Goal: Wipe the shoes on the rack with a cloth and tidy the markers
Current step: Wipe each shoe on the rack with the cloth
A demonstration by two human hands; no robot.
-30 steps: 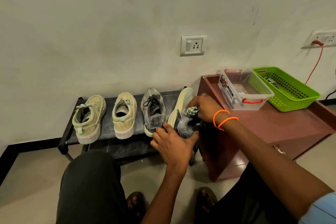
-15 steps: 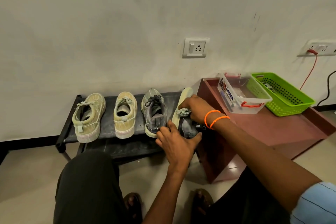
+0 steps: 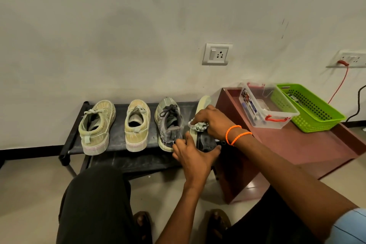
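At the right end of the black shoe rack (image 3: 118,144), beside the maroon cabinet (image 3: 297,144), the fourth shoe (image 3: 204,117) lies tipped on its side, pale sole facing left, its long axis running from the rack's front edge back toward the wall. The left hand (image 3: 195,156) is closed round its dark heel at the front edge. The right hand (image 3: 212,121), nearer the toe, is bunched tight on a grey cloth (image 3: 199,126) pressed to the sole's rim. Any further wiping runs along that axis, away from the body. Three other shoes stand upright to the left: two pale green ones (image 3: 97,127) and a grey one (image 3: 170,123). Both hands hide most of the shoe's upper. The markers possibly lie in the green basket (image 3: 309,109) behind the clear box (image 3: 265,107), but that is too small to tell.
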